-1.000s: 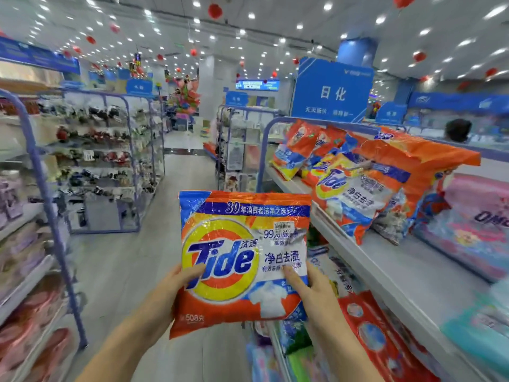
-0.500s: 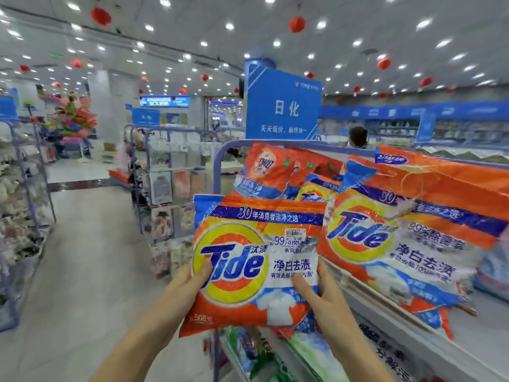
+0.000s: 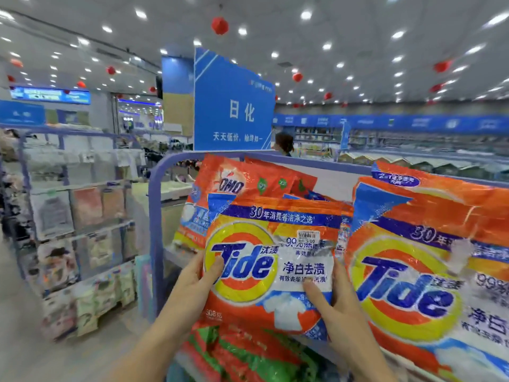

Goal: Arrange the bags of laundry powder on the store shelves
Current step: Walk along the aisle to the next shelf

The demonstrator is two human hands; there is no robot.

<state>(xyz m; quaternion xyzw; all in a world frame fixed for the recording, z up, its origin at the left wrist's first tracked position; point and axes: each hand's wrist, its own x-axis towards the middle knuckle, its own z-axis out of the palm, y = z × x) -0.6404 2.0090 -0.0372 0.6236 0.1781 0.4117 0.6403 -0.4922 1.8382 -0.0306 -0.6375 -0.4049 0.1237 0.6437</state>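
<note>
Both pinch the bag [image 3: 264,260], left hand [image 3: 192,282] and right hand [image 3: 340,307]; I reckon wedging it in could topple the big bag [image 3: 413,271] right.

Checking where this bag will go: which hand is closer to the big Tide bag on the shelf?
Right. The right hand grips the right edge of the held bag, beside the big Tide bag; the left hand grips its left edge, farther off.
</note>
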